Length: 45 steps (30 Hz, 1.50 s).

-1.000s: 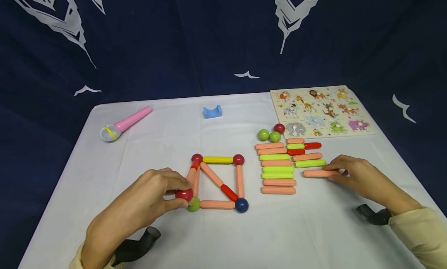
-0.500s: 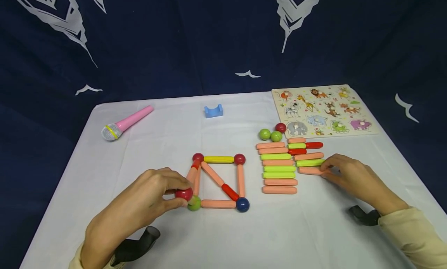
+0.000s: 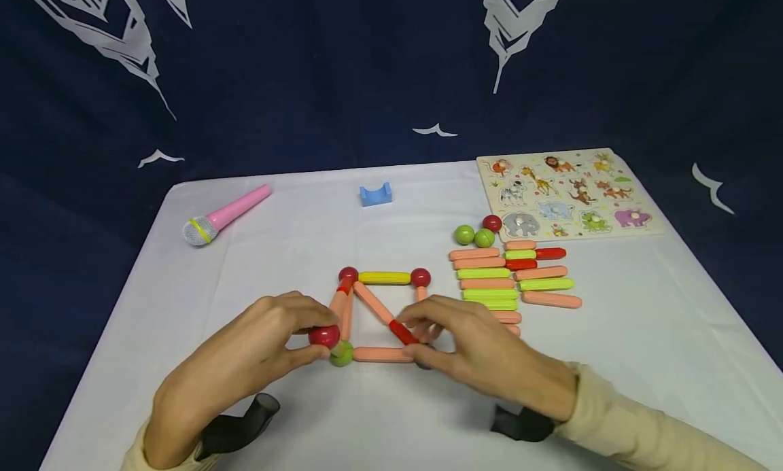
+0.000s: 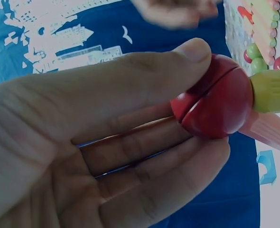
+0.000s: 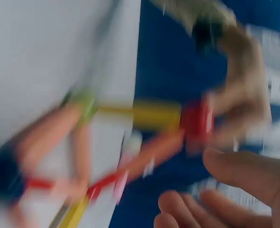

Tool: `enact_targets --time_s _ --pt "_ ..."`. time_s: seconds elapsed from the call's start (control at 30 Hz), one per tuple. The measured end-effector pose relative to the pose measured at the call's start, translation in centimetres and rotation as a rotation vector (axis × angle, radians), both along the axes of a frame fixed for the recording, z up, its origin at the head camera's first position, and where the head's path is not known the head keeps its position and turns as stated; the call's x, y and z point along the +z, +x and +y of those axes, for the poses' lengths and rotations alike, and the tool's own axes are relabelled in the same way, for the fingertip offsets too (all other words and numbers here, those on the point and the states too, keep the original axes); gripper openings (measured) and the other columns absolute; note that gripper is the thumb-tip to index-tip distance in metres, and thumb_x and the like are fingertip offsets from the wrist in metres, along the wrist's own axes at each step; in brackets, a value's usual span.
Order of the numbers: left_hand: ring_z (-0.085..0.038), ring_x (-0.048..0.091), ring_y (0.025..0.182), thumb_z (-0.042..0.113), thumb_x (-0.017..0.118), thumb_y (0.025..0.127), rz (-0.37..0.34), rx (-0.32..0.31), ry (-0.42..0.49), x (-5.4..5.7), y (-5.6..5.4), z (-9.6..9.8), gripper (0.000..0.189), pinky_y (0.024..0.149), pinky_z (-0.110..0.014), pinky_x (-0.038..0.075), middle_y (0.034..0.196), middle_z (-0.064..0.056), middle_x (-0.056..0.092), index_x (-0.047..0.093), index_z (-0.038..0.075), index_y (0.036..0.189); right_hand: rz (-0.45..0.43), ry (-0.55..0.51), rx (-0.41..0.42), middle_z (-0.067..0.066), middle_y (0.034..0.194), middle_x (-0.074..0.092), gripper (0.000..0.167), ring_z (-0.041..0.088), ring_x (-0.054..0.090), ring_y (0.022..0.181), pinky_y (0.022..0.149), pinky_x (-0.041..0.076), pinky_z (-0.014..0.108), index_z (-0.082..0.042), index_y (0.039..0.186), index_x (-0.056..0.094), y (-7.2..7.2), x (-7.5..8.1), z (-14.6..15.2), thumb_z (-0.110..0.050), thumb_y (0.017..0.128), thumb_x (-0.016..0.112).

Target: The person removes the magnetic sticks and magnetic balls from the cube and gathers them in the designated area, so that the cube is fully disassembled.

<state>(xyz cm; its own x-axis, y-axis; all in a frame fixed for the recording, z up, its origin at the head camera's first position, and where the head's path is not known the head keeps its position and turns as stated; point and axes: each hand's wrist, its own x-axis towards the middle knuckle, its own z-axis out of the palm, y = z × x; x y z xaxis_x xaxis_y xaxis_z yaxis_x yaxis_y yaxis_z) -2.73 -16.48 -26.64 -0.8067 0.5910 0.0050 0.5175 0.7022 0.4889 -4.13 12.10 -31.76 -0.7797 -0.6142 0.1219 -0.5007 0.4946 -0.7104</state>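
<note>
Pinching red ball (image 3: 324,336) in L hand (image 3: 263,338), betw. thumb and fingers, at L side of frame (image 3: 380,355), just beside green ball (image 3: 346,355) in head view. Over to R hand (image 3: 483,338): poised above frame's near-R corner, thumb and fingertips apart, no piece visible betw. them in R wrist view; v. blurry there, so can't tell re. contact. Key bit now: held ball off to L of R hand, w/ diag. rod (image 3: 378,307) betw. the two, long axis slanting from far-L ball (image 3: 349,274) to near-R corner, red end right by R fingertips, so nearer R hand than L. Counting, quick! In frame: 5 balls, i.e. 3 red incl. held one, 1 green, 1 dark ball (image 5: 3,175), mostly hidden under R hand in head view; approx. 7 rods. Off to R: 3 loose balls (image 3: 484,238), 2 green + 1 red; loose rods (image 3: 487,284), approx. 8 peach, 5 green, plus 2 red bits, can't tell if separate. Farther back: 1 mic (image 3: 232,211), 1 blue stand (image 3: 376,197), 1 board (image 3: 587,216).
</note>
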Motion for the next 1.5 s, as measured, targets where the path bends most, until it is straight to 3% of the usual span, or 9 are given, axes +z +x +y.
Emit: enact_targets --time_s 0.13,0.27,0.4,0.6,0.73,0.9,1.07,1.27,1.5 --pt "-0.011 0.066 0.093 0.007 0.084 0.077 -0.015 -0.016 0.038 -0.5 0.1 -0.3 0.037 0.079 -0.027 0.056 0.105 0.005 0.070 0.073 0.009 0.112 -0.012 -0.101 0.085 -0.007 0.110 0.065 0.045 0.003 0.062 0.093 0.079 0.054 0.021 -0.016 0.127 0.056 0.5 0.3 -5.0 -0.037 0.091 0.072" --pt "-0.014 0.068 0.096 0.007 0.084 0.077 -0.125 -0.009 0.069 -0.7 -0.5 -0.9 0.047 0.079 -0.027 0.057 0.113 -0.001 0.069 0.067 0.008 0.121 -0.048 -0.168 0.066 -0.007 0.102 0.065 0.044 0.003 0.063 0.088 0.074 0.053 0.017 -0.013 0.122 0.052 0.6 0.3 -7.3 -0.033 0.089 0.074" --pt "-0.018 0.066 0.104 0.002 0.077 0.084 -0.255 0.022 0.087 -1.4 -2.9 -2.6 0.049 0.085 -0.035 0.056 0.124 -0.005 0.064 0.061 0.011 0.130 -0.051 -0.152 0.057 -0.007 0.094 0.065 0.039 0.001 0.061 0.081 0.071 0.053 0.016 -0.014 0.116 0.054 0.5 0.1 -8.2 -0.030 0.088 0.075" --pt "-0.032 0.046 0.132 -0.011 0.056 0.091 -0.306 -0.040 0.181 -7.6 -9.1 -2.9 0.050 0.107 -0.052 0.038 0.142 -0.012 0.052 0.055 0.005 0.138 0.036 -0.121 0.082 -0.005 0.093 0.065 0.042 0.002 0.060 0.073 0.065 0.050 0.012 -0.011 0.120 0.058 0.4 -0.2 -8.8 -0.029 0.087 0.077" --pt "-0.033 0.040 0.137 -0.015 0.054 0.089 -0.305 -0.103 0.206 -10.7 -10.2 -2.2 0.048 0.112 -0.054 0.031 0.146 -0.014 0.048 0.060 0.005 0.133 0.142 -0.074 0.119 -0.003 0.096 0.062 0.044 0.003 0.056 0.071 0.062 0.046 0.009 -0.008 0.124 0.059 0.5 -0.3 -9.3 -0.031 0.089 0.075" --pt "-0.032 0.045 0.132 -0.018 0.054 0.087 -0.214 -0.077 0.159 -11.4 -10.0 -2.0 0.045 0.110 -0.054 0.033 0.138 -0.012 0.055 0.068 0.006 0.123 0.239 -0.057 0.158 -0.002 0.095 0.062 0.034 0.004 0.054 0.074 0.066 0.045 0.008 -0.008 0.117 0.063 0.4 -0.1 -9.3 -0.025 0.089 0.075" --pt "-0.025 0.052 0.118 -0.013 0.059 0.088 -0.092 -0.002 0.088 -11.3 -8.9 -3.0 0.036 0.103 -0.049 0.041 0.121 -0.004 0.061 0.071 0.011 0.113 0.166 -0.051 0.233 -0.002 0.099 0.059 0.026 0.004 0.051 0.074 0.063 0.044 0.006 -0.010 0.113 0.065 0.5 0.7 -8.4 -0.014 0.088 0.072" --pt "-0.020 0.054 0.100 -0.005 0.075 0.082 -0.010 0.106 0.036 -11.4 -6.0 -4.4 0.026 0.090 -0.040 0.049 0.105 0.000 0.060 0.071 0.008 0.105 0.056 0.023 0.266 -0.003 0.108 0.061 0.033 0.005 0.057 0.083 0.071 0.047 0.008 -0.012 0.120 0.065 0.2 2.0 -7.0 -0.009 0.088 0.068" --pt "-0.013 0.049 0.070 0.000 0.084 0.074 0.015 0.215 -0.057 -10.8 -1.9 -3.3 0.029 0.062 -0.025 0.047 0.079 0.003 0.050 0.065 0.006 0.094 0.124 0.079 0.196 -0.005 0.118 0.059 0.034 0.007 0.055 0.094 0.077 0.052 0.020 -0.016 0.119 0.067 -1.1 2.4 -4.8 -0.003 0.087 0.065"
